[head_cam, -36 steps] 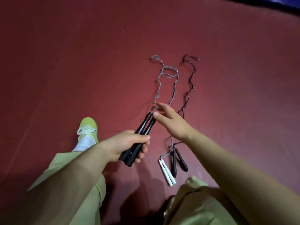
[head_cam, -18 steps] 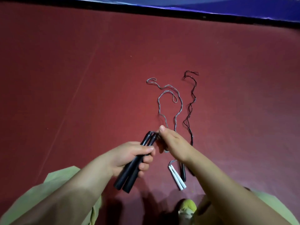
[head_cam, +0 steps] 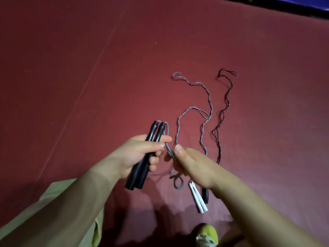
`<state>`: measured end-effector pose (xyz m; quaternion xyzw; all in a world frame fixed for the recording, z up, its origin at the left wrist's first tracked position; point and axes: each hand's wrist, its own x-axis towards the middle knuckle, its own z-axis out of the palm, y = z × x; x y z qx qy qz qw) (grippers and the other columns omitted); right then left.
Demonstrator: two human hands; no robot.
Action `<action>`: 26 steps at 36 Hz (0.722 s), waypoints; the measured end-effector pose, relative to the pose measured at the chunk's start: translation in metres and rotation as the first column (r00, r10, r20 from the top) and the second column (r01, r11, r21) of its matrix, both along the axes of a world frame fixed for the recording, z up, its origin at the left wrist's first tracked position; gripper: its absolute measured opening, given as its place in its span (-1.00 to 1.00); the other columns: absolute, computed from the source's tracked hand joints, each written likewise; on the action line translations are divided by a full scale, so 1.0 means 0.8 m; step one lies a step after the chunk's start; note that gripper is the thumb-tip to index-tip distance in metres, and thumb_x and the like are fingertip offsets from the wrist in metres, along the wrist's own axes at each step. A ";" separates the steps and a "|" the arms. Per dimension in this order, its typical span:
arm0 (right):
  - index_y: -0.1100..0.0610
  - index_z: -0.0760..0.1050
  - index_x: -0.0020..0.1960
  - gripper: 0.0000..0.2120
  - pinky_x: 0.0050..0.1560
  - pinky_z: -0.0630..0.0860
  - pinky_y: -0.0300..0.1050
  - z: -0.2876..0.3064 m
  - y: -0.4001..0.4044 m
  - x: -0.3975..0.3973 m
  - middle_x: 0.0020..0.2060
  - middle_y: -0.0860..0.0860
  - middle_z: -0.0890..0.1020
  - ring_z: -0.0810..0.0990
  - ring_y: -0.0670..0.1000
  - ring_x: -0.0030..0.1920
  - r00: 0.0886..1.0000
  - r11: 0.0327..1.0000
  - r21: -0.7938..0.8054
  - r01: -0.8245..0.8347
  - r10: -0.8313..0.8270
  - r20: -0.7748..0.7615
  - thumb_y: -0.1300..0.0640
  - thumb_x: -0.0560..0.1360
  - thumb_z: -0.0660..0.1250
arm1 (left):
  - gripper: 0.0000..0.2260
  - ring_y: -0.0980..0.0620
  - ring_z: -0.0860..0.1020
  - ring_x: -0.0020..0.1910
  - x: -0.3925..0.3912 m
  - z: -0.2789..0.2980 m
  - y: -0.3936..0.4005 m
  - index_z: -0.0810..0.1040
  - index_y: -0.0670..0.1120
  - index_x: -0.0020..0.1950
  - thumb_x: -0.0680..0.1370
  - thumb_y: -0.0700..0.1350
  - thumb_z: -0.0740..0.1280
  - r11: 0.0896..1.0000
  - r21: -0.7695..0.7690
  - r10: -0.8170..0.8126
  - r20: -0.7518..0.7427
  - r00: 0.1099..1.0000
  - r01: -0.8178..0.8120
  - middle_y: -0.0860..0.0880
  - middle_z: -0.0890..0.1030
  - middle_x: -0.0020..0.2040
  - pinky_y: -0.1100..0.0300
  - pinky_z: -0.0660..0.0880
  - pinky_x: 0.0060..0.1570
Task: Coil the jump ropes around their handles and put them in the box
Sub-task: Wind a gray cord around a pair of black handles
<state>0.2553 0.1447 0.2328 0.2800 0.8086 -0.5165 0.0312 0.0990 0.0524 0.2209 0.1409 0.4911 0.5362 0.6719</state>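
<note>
In the middle of the frame, the left hand [head_cam: 137, 154] grips two black handles [head_cam: 144, 155] side by side. The right hand [head_cam: 194, 168] pinches the grey rope [head_cam: 194, 111] just beside them. The rest of this rope lies on the red floor [head_cam: 89, 68], next to a dark rope [head_cam: 222, 114] and white handles [head_cam: 198, 198].

The left hand [head_cam: 140, 154] grips a pair of black handles [head_cam: 145, 155] side by side, tips pointing away from the person. A grey rope [head_cam: 167, 139] leaves their far ends and bends back to the right hand [head_cam: 194, 168], which pinches it just beside the left. On the red floor [head_cam: 89, 77] beyond lie a grey twisted rope [head_cam: 208, 104] and a dark rope [head_cam: 222, 113], side by side. White handles [head_cam: 198, 198] and a black handle [head_cam: 206, 195] lie near a green shoe [head_cam: 207, 236].
</note>
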 end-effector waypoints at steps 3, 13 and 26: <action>-0.01 0.58 -0.10 -0.33 -0.30 0.28 -0.26 0.001 0.008 0.002 -0.51 -0.16 0.46 0.37 -0.19 -0.45 1.000 0.999 -0.047 -0.004 0.004 0.009 -0.39 0.47 -0.18 | -0.74 0.09 0.31 -0.52 -0.003 -0.007 0.002 0.54 -0.16 0.19 0.56 -0.36 0.21 0.997 -0.078 -0.039 -0.152 0.988 0.028 -0.01 0.41 -0.43 0.25 0.30 -0.52; 0.09 0.59 -0.18 -0.90 -0.24 0.47 -0.18 0.026 0.019 0.022 -0.30 0.05 0.68 0.57 -0.08 -0.34 0.993 0.991 -0.079 -0.110 0.107 -0.044 0.17 0.51 0.35 | -0.79 0.13 0.33 -0.58 0.033 -0.024 -0.005 0.53 0.00 -0.24 0.47 -0.31 0.39 0.824 -0.186 -0.553 -0.471 0.688 0.535 0.09 0.39 -0.57 0.23 0.30 -0.46; 0.05 0.48 -0.37 -0.84 -0.47 0.13 -0.20 -0.006 0.031 0.020 -0.53 -0.04 0.39 0.26 -0.09 -0.52 0.962 0.792 -0.603 0.094 -0.228 -0.149 0.14 0.39 0.33 | -0.81 0.15 0.35 -0.52 0.039 -0.013 -0.009 0.58 -0.05 -0.05 0.38 -0.23 0.40 0.735 0.154 -0.652 -0.108 0.750 0.661 0.06 0.43 -0.45 0.29 0.33 -0.45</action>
